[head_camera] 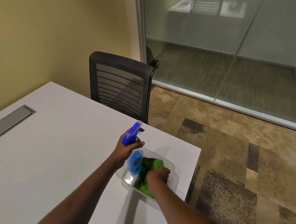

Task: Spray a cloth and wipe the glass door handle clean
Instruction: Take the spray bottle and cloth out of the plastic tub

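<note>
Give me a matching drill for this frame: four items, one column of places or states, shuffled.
Column A
1. spray bottle
2. green cloth
3. mesh chair
4. clear plastic tub

Column B
a. pushed in at the far edge of the white table
b. sits near the table's corner, holding the cloth
c. gripped by the left hand at its blue trigger head
d. bunched under the right hand

Pairs: 1-c, 2-d, 3-a, 4-b
</note>
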Available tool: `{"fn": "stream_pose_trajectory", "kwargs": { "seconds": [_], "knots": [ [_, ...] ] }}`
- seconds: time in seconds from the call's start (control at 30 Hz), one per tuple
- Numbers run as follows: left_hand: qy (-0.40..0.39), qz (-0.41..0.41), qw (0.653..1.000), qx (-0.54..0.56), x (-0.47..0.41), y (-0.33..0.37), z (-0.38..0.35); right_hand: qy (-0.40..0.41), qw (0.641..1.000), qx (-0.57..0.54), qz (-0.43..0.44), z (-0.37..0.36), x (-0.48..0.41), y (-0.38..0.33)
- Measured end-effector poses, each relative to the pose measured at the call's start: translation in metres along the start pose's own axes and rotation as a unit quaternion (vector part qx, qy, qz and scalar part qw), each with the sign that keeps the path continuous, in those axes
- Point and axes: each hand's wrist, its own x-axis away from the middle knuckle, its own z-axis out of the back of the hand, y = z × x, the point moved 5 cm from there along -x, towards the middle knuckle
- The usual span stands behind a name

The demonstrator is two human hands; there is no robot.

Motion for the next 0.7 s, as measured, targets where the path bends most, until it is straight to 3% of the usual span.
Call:
{"fn": "stream_pose_trajectory", "kwargs": {
  "seconds": [0.07,0.13,0.23,0.3,0.43,0.57,0.7],
  "knots": [
    [-0.007,0.001,1.000,-0.007,0.000,0.003,-0.003,-0.016,1.000,-0.001,-0.002,0.000,0.009,-0.006],
    [-0.004,-0.002,1.000,-0.017,0.000,0.006,-0.004,-0.022,0.997,-0.052,-0.049,0.004,0.013,-0.004],
    [0.005,-0.010,0.999,-0.031,0.000,0.014,-0.007,-0.051,0.988,-0.135,-0.047,0.008,0.030,-0.018],
    [0.019,-0.017,0.999,-0.033,0.001,0.023,-0.008,-0.142,0.975,-0.159,-0.064,0.007,0.034,-0.029],
    [0.031,-0.038,0.998,-0.048,0.007,0.057,-0.012,-0.203,0.956,-0.212,0.006,0.022,0.045,-0.062],
    [0.011,-0.075,0.993,-0.087,0.021,0.102,-0.024,-0.133,0.965,-0.201,0.103,0.060,0.049,-0.102],
    [-0.016,-0.092,0.986,-0.138,0.040,0.137,-0.040,-0.172,0.933,-0.291,0.123,0.079,0.068,-0.134]
  ]
}}
